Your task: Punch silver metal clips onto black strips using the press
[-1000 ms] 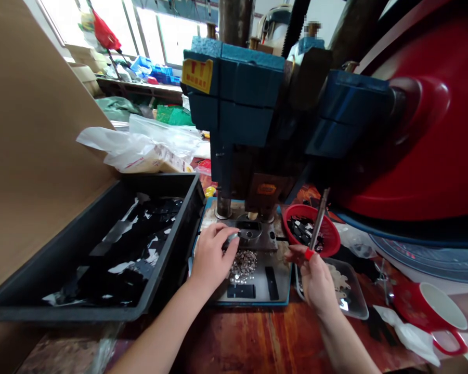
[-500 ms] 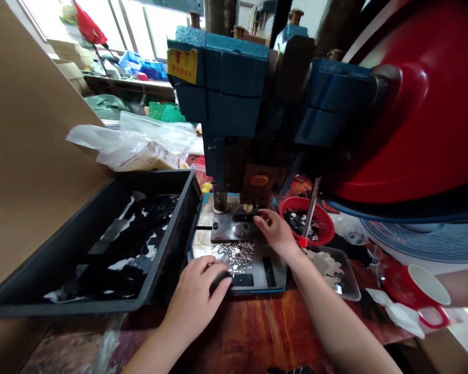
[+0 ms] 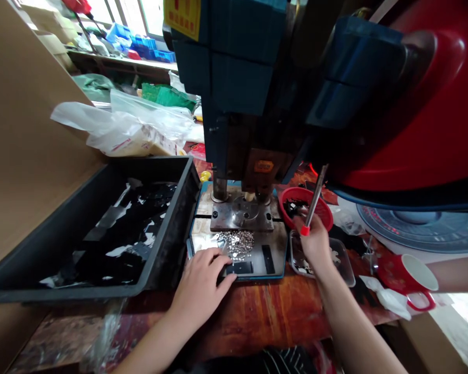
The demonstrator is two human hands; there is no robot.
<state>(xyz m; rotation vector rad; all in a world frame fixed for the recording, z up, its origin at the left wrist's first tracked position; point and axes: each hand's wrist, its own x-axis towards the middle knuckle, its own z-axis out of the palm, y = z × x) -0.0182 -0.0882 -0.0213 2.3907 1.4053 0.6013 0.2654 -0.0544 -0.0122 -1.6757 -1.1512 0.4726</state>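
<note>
My left hand (image 3: 205, 280) rests at the front left of the press's base plate (image 3: 259, 267), thumb and fingers apart, with nothing visible between them. Just by its fingertips lies a flat black strip (image 3: 242, 267). A second black strip (image 3: 268, 258) lies farther right. Many small shiny metal pieces (image 3: 237, 243) are heaped on the plate. Behind them, the steel die block (image 3: 242, 215) has a bare top. My right hand (image 3: 315, 241) reaches to the near edge of the red basket (image 3: 325, 213), which holds black pieces. Its fingertips are blurred and partly hidden behind a red-tipped metal lever (image 3: 314, 200).
The blue press (image 3: 234, 78) towers ahead, with a big red wheel (image 3: 413, 114) at right. A black bin (image 3: 144, 291) of black scraps stands left. A clear tray (image 3: 347, 267) of light flat pieces sits under my right forearm. A red mug (image 3: 398, 275) stands farther right.
My right hand has moved from the die block right to the red basket, and the black piece is gone from the block. The dark piece in my left hand no longer shows. The view has tilted down.
</note>
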